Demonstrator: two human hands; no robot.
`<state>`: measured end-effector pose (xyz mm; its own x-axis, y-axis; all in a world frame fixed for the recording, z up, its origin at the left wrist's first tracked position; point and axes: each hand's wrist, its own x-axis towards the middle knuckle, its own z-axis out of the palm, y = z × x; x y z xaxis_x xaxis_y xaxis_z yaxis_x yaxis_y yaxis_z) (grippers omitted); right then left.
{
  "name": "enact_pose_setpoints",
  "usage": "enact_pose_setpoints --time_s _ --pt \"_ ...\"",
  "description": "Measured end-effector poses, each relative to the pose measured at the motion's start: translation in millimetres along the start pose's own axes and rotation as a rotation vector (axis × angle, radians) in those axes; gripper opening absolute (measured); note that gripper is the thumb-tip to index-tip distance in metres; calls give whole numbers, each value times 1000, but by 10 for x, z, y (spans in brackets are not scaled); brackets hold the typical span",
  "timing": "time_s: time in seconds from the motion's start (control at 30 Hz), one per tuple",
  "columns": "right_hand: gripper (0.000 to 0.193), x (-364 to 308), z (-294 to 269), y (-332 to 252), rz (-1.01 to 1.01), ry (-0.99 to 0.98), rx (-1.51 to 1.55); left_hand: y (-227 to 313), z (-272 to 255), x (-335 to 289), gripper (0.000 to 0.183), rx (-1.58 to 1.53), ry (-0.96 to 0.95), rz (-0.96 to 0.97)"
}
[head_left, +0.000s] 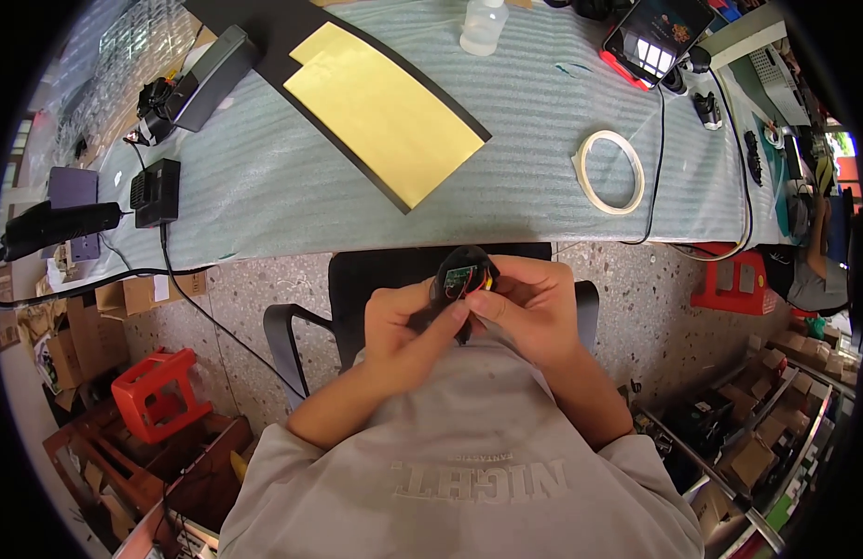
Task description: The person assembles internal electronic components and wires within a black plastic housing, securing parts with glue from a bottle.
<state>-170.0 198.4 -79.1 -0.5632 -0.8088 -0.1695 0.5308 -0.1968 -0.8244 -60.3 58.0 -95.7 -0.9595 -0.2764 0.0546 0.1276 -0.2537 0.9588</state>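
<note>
Just off the table's near edge, in front of my chest, both hands hold a small rounded black plastic housing [464,256]. Its inside faces up and bares a green circuit board [461,278] with thin red wires, plus a bit of yellow at the right. My left hand [405,326] grips the housing's left side, thumb pointing in toward the wires. Closed on the right side is my right hand [532,307], its thumb pressed by the lower wires. The two thumbs nearly meet, and the fingers beneath are partly hidden.
Pale foam sheet covers the table [264,200]. On it are yellow sheets [385,112] over a black strip, a tape roll [582,177], a bottle [484,28], a screen device [657,42] and a black adapter [156,193]. A cable [217,321] hangs left; red stools [157,391] stand below.
</note>
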Motion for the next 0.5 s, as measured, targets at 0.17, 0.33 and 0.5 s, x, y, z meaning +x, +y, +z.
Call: enact_pose_setpoints --time_s 0.17,0.33,0.5 --pt "27 -3 17 -91 -106 -4 -37 -13 63 -29 22 -317 33 -116" --pt "24 36 -48 -129 -246 -167 -158 -5 -125 39 25 -182 -175 7" --pt "30 74 -43 -204 -310 -71 -611 46 -110 104 31 60 -93 -17"
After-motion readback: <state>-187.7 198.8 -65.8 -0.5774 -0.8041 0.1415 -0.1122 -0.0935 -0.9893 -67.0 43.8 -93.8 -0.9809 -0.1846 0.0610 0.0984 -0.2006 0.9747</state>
